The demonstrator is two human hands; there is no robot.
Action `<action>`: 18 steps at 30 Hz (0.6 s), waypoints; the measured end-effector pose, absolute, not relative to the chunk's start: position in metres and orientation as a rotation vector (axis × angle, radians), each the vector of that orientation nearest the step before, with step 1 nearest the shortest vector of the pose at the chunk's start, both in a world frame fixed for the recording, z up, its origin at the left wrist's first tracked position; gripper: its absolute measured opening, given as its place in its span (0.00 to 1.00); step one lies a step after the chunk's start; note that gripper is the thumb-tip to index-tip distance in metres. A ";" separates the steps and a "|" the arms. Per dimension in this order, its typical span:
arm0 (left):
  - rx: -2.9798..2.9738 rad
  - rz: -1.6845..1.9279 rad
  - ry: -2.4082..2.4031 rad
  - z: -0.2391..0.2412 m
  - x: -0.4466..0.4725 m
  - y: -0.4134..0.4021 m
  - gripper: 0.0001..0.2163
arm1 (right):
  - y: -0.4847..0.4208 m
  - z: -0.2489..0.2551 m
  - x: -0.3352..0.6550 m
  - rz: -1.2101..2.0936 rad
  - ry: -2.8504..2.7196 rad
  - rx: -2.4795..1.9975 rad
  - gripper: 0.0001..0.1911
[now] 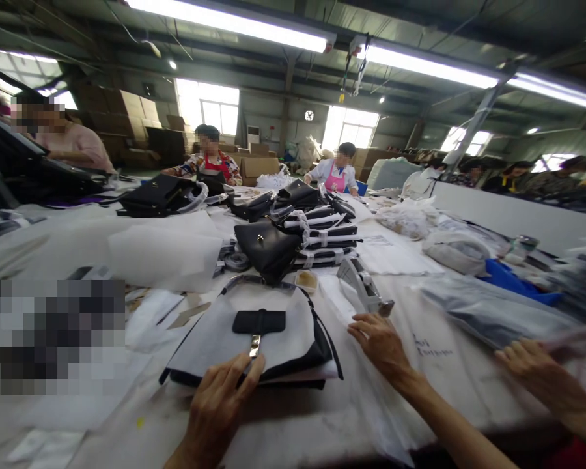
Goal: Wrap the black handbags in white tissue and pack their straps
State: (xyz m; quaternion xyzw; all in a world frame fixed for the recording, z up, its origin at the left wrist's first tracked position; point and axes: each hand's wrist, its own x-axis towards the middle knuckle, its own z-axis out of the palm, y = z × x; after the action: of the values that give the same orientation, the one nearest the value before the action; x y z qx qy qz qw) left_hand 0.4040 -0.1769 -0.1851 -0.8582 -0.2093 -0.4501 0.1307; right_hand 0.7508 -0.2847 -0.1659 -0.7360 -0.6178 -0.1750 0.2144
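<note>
A black handbag [322, 348] lies in front of me, its front covered by a white paper sheet [209, 339]. A black tab [258, 321] with a shiny metal clasp [255, 346] sits on top of the sheet. My left hand [219, 397] is closed at the bag's near edge, fingertips against the clasp's lower end. To the right of the bag, my right hand [383, 345] reaches forward with fingers stretched out, nothing visible in them. Its fingertips are beside a white plastic sleeve [339, 299] and just short of a grey tape dispenser [361, 286].
Black bags with wrapped straps [268, 244] are piled beyond the handbag. A small tray [306, 281] stands beside the dispenser. At right, a co-worker's hand [537, 374] touches a plastic-wrapped item [488, 309] near a blue bin [517, 283]. Paper sheets [166, 247] lie left. Several people work around the table.
</note>
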 end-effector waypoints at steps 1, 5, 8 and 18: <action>-2.495 -1.286 -0.606 -0.184 0.403 -0.177 0.18 | -0.284 -0.163 0.743 -0.418 -1.698 -1.991 0.10; -2.472 -1.257 -0.644 -0.172 0.397 -0.178 0.22 | -0.284 -0.169 0.692 0.014 -1.722 -1.820 0.09; -2.424 -1.277 -0.696 -0.163 0.391 -0.182 0.23 | -0.288 -0.180 0.647 0.251 -1.729 -1.838 0.10; -2.349 -1.300 -0.883 -0.156 0.369 -0.184 0.16 | -0.270 -0.175 0.647 0.299 -1.611 -1.792 0.16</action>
State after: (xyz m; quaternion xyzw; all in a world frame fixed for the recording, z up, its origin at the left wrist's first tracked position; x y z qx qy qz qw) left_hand 0.3689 -0.1839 -0.1555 -0.8208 -0.3085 -0.4543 0.1572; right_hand 0.6467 -0.2697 -0.1752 -0.6916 -0.6216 0.1155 0.3493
